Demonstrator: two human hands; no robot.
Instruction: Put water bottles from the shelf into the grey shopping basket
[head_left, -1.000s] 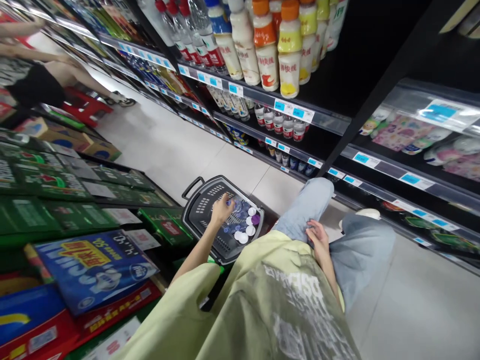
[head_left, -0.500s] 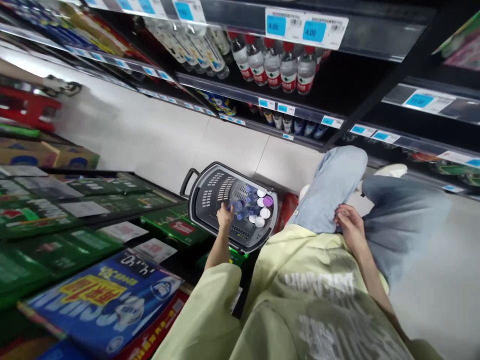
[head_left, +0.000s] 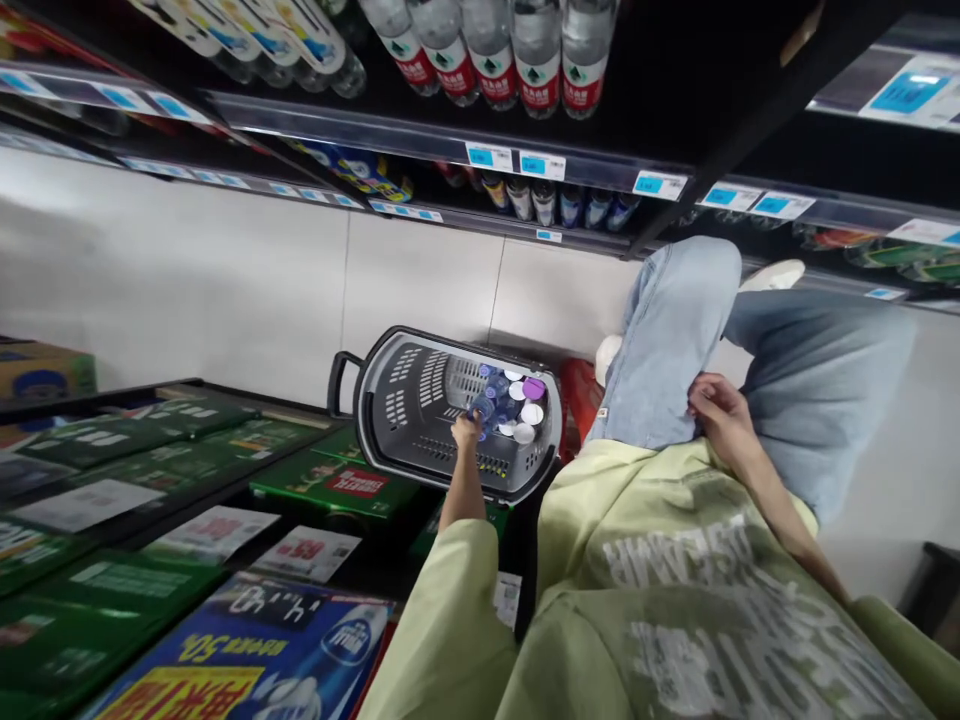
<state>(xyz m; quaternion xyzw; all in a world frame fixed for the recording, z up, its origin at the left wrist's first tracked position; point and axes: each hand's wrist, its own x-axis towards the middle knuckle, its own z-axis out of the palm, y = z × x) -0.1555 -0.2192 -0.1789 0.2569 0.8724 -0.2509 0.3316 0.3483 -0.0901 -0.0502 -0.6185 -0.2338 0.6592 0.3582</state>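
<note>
Head view: left hand (head_left: 466, 428) closed on a clear plastic bottle (head_left: 484, 406) inside grey perforated plastic shopping basket (head_left: 390, 420) (perched on green cartons (head_left: 337, 485), within reach); right hand (head_left: 716, 410) rests, fingers loosely curled, on blue denim knee (head_left: 667, 340).

The grey basket (head_left: 390, 400) is looking like matt perforated plastic, the bottles (head_left: 495, 400) in it clear, glossy plastic with smooth caps. Pale floor tiles (head_left: 225, 290) are gleaming smoothly, the jeans (head_left: 667, 340) are showing soft faded denim, and the cartons (head_left: 247, 650) are shining like printed card.
</note>
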